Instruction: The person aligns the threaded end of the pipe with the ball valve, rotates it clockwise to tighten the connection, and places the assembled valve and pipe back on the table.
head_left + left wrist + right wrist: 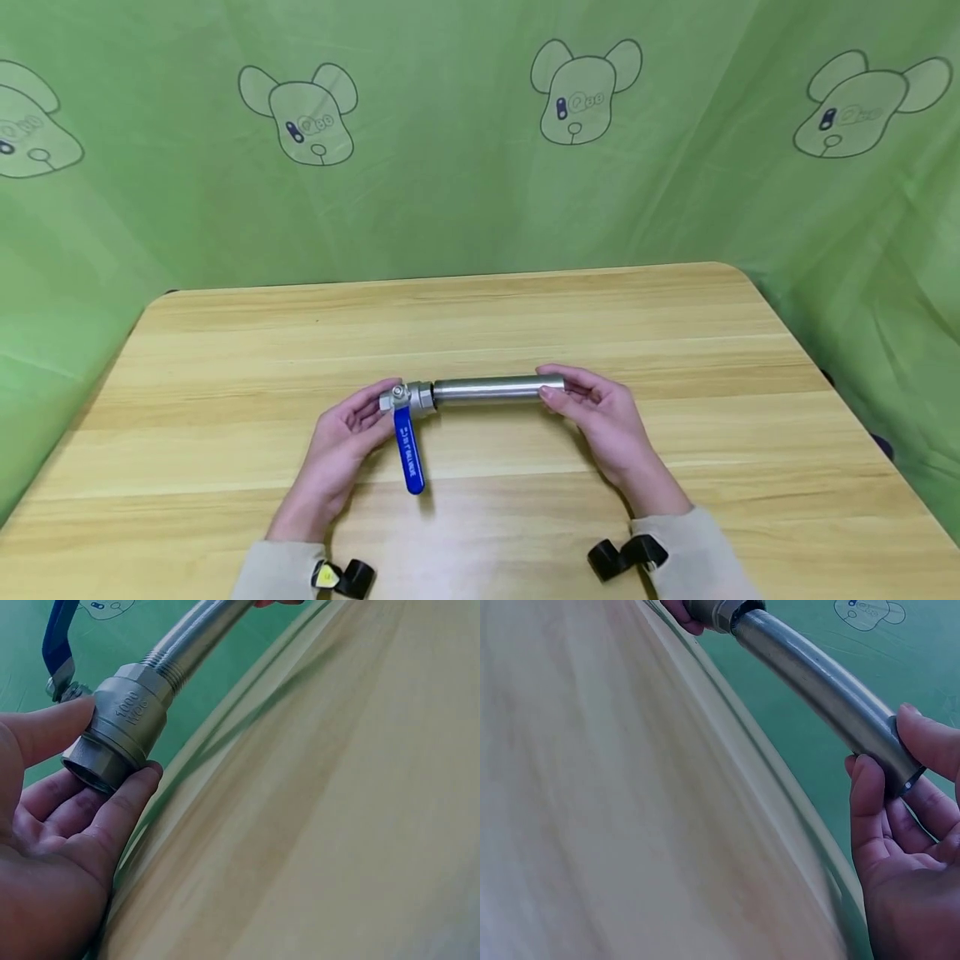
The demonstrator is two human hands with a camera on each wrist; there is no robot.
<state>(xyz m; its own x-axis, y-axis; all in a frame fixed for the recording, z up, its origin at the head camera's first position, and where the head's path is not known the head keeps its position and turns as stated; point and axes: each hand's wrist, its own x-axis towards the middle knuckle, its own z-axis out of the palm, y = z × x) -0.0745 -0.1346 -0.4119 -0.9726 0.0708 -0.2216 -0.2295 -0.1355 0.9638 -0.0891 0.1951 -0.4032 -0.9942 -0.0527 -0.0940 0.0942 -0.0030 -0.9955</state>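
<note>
A metal ball valve [422,398] with a blue lever handle [408,450] is held by my left hand [341,454], thumb on one side and fingers on the other. In the left wrist view the valve body [124,716] carries raised lettering, and its near opening faces the palm. A straight steel pipe [491,389] meets the valve's other end, with some thread [161,671] showing at the joint. My right hand [603,421] pinches the pipe's far end between thumb and fingers. Both parts are in line, held above the table, the lever pointing toward me.
The wood-grain table [225,350] spreads beneath both hands, its back edge rounded at the corners. Green cloth [450,208] with printed mouse-like heads hangs behind and at the sides. Black wrist devices [626,557] sit at both grey sleeves.
</note>
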